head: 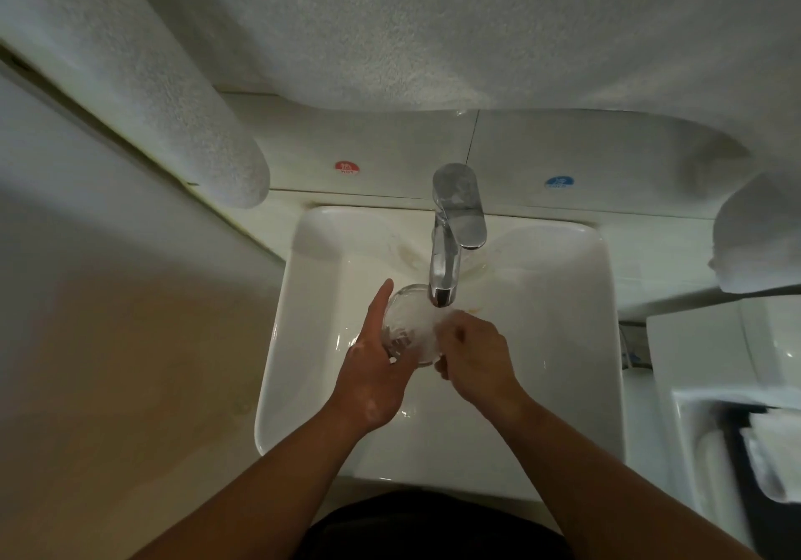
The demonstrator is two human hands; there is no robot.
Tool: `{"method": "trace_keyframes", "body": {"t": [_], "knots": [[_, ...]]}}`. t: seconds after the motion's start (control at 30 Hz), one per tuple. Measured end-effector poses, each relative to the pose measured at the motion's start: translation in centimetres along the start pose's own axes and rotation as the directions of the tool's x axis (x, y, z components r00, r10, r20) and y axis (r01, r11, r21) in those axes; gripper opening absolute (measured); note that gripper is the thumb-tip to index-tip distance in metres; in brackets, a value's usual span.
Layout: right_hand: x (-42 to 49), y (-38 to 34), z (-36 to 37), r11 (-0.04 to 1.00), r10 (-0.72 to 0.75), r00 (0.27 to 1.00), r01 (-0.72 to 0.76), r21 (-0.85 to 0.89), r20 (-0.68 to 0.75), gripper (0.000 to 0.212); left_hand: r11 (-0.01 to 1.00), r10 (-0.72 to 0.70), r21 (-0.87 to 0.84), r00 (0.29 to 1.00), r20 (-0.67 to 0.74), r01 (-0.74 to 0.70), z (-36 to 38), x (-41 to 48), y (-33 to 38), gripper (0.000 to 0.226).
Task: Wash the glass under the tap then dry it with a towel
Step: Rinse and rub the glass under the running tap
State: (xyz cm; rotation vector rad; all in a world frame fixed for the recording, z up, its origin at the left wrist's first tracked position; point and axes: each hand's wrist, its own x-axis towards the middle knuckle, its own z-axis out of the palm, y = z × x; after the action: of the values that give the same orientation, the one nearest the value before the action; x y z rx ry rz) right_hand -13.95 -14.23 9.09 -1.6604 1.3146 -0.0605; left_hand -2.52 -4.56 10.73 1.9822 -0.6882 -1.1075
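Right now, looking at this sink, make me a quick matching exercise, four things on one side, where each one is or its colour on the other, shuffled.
Things:
1. glass
2. tap
3. hot sticker
4. cold sticker

Descriptions:
A. blue, right of the tap
B. held between both hands over the sink
C. red, left of the tap
D. chrome, at the back of the sink

Pairs: 1-B, 2-D, 3-C, 4-A

The left hand and right hand hold the glass.
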Motion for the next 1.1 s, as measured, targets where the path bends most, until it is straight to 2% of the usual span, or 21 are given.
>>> {"method": "trace_keyframes", "body": {"t": [0.07,0.1,0.13,0.2,0.27,0.33,0.4,0.47,0.53,0.57,0.63,0.7,0.77,0.87,0.9,0.93,1.03,1.07,1.1], "knots": [[-0.3,-0.4,-0.1,0.959,0.074,0.99,-0.103,0.265,0.116,0.011,1.0,0.003,-0.015,1.0,-0.016,-0.003,0.0,-0.1,0.1,0.092],[-0.4,-0.6,-0.1,0.909,0.098,0.977,-0.165,0.383,0.189,0.018,1.0,0.014,-0.013,0.999,-0.03,-0.014,0.2,-0.3,0.0,0.092],[-0.4,-0.6,0.0,0.883,0.1,0.967,-0.194,0.427,0.234,0.021,1.0,0.027,-0.011,0.999,-0.043,-0.027,0.3,-0.5,0.0,0.089],[-0.5,-0.7,-0.1,0.921,0.087,0.975,-0.157,0.356,0.206,0.016,0.999,0.037,-0.022,0.998,-0.056,-0.038,0.4,-0.7,0.0,0.08],[-0.3,-0.6,-0.2,0.989,0.046,0.995,-0.058,0.134,0.092,0.016,0.999,0.023,-0.043,0.999,-0.038,-0.025,0.4,-0.6,-0.1,0.075],[-0.3,-0.5,-0.1,0.999,0.001,1.0,0.0,-0.045,0.024,0.029,0.999,0.009,-0.043,1.0,-0.012,-0.01,0.4,-0.4,-0.1,0.075],[-0.3,-0.4,0.0,0.999,0.043,0.998,-0.044,0.027,0.047,0.03,0.999,0.006,-0.037,1.0,-0.005,-0.006,0.6,-0.5,0.2,0.081],[-0.4,-0.4,0.1,0.959,0.112,0.979,-0.152,0.238,0.173,0.019,0.999,0.007,-0.034,1.0,-0.015,-0.007,0.7,-0.6,0.1,0.082],[-0.4,-0.5,0.0,0.92,0.134,0.958,-0.215,0.327,0.255,0.018,1.0,0.02,-0.012,0.999,-0.026,-0.02,0.6,-0.6,-0.2,0.075],[-0.4,-0.4,-0.1,0.942,0.125,0.964,-0.189,0.276,0.234,0.018,1.0,0.026,-0.013,0.999,-0.028,-0.027,0.5,-0.5,-0.5,0.071],[-0.1,-0.3,-0.3,0.999,0.045,0.993,-0.048,0.022,0.109,0.015,0.999,0.005,-0.041,1.0,-0.008,-0.005,0.0,-0.3,-0.8,0.072],[0.1,-0.1,-0.2,0.985,-0.05,0.999,0.05,-0.164,0.009,0.032,0.996,-0.037,-0.078,0.998,0.048,0.041,-0.3,0.0,-0.8,0.08],[0.0,0.0,-0.1,0.989,-0.052,0.999,0.05,-0.14,-0.007,0.034,0.992,-0.067,-0.103,0.994,0.082,0.075,-0.2,0.0,-0.2,0.087],[-0.5,-0.3,0.1,0.981,0.06,0.99,-0.081,0.174,0.126,0.01,0.995,-0.038,-0.092,0.999,0.019,0.039,0.4,-0.3,0.2,0.089],[-0.6,-0.4,0.1,0.961,0.085,0.982,-0.126,0.246,0.171,0.01,0.997,-0.018,-0.074,1.0,-0.007,0.017,0.5,-0.5,0.2,0.087],[-0.6,-0.2,0.2,0.961,0.084,0.981,-0.126,0.248,0.176,0.013,0.997,-0.004,-0.071,1.0,-0.02,0.003,0.6,-0.7,0.3,0.087],[-0.1,0.0,0.1,0.997,-0.041,0.999,0.043,-0.064,0.034,0.015,0.997,0.013,-0.079,1.0,-0.002,-0.013,0.2,-0.5,-0.1,0.082],[0.0,0.0,0.0,0.988,-0.078,0.997,0.076,-0.138,-0.008,0.012,0.999,0.018,-0.046,1.0,0.013,-0.018,0.0,-0.4,-0.2,0.076],[0.0,-0.1,0.0,0.983,-0.091,0.995,0.084,-0.16,-0.036,0.019,0.999,0.02,-0.031,1.0,0.024,-0.019,-0.1,-0.4,-0.3,0.072]]}}
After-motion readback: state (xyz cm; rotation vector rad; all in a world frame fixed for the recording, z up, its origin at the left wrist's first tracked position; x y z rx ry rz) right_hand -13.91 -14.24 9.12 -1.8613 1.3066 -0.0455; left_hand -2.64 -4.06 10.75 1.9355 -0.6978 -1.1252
